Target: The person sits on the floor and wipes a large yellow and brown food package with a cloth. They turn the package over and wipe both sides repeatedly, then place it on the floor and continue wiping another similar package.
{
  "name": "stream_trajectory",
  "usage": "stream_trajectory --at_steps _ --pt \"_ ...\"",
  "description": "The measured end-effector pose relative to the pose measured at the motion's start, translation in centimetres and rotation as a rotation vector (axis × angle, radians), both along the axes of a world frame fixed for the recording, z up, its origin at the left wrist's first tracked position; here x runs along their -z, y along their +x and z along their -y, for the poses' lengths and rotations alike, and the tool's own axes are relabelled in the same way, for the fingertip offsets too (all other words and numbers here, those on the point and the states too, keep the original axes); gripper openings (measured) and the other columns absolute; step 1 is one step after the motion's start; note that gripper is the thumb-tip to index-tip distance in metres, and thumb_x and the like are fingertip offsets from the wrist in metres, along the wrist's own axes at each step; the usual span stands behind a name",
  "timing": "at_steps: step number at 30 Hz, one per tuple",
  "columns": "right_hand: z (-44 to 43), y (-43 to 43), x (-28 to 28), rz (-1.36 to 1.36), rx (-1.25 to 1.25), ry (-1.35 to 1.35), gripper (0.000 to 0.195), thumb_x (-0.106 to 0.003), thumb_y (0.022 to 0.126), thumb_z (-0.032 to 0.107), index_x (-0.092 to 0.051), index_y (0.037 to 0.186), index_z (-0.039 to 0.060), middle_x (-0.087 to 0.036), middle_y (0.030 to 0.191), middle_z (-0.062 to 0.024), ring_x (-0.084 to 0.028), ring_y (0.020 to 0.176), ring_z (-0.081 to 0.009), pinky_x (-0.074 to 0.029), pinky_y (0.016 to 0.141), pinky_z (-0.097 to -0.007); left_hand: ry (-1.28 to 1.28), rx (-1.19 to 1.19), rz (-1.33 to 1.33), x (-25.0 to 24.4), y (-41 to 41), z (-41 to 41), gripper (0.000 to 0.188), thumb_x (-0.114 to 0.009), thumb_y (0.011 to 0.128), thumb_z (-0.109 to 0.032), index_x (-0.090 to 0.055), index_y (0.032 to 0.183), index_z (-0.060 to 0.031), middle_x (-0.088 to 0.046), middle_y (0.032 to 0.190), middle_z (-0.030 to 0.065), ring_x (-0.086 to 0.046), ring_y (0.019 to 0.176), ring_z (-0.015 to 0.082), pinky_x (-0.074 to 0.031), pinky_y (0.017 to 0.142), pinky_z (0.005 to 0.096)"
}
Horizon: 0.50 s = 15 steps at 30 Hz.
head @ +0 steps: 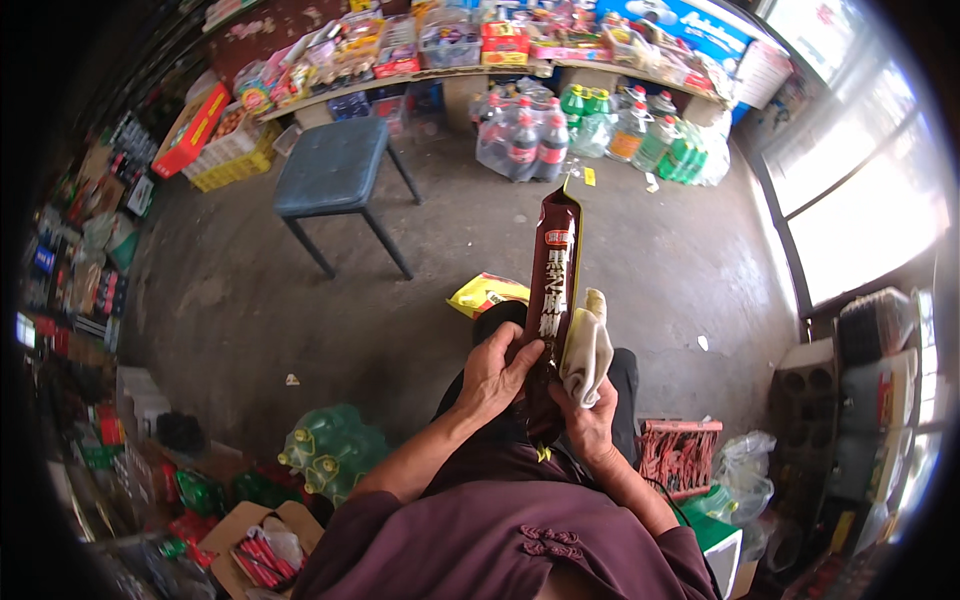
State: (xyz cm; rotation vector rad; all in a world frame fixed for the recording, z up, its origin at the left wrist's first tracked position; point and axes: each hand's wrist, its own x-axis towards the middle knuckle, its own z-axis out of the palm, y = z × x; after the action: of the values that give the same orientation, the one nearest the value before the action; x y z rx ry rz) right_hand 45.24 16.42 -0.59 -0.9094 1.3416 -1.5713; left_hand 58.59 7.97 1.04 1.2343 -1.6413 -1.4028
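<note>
A tall dark-brown food packet (553,292) with printed writing stands on edge before my chest, its narrow side towards me. My left hand (495,371) grips its left side, thumb across the front. Low on the right side, my right hand (589,420) holds the same packet together with a whitish cloth (586,358), which looks like a glove. Beyond my left hand a yellow packet (491,292) shows, partly hidden behind my knee and the brown packet.
A blue padded stool (334,166) stands ahead to the left. Wrapped cola bottles (525,146) and larger jugs (626,133) sit below a goods-laden shelf (420,75). Green plastic bottles (334,450) lie at my left; an open cardboard box (225,536) is nearby. A red rack-like object (679,457) is at right.
</note>
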Motion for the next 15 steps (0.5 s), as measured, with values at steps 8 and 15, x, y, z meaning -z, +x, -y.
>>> stream_trajectory --at_steps 8,15 --pt "-4.3 -3.8 -1.3 0.211 0.162 0.237 0.023 -0.066 0.075 -0.003 -0.06 0.096 0.0027 -0.06 0.086 0.0013 -0.056 0.078 -0.0077 -0.047 0.069 -0.0234 -0.19 0.374 0.067 0.3 -4.2 -1.9 0.025 -0.058 0.087 -0.015 -0.048 0.07 0.0008 -0.054 0.061 0.0177 -0.055 0.058 0.0356 -0.041 0.052 0.0398" --pt "-7.9 -10.4 2.2 0.023 0.296 0.253 0.027 -0.069 0.078 0.01 -0.059 0.103 0.0048 -0.062 0.086 -0.0046 -0.062 0.075 -0.0175 -0.052 0.063 -0.0317 -0.049 0.393 -0.072 1.5 -5.5 -2.9 0.025 -0.055 0.091 -0.014 -0.045 0.071 -0.0006 -0.045 0.054 0.0079 -0.043 0.049 0.0131 -0.036 0.047 0.031"
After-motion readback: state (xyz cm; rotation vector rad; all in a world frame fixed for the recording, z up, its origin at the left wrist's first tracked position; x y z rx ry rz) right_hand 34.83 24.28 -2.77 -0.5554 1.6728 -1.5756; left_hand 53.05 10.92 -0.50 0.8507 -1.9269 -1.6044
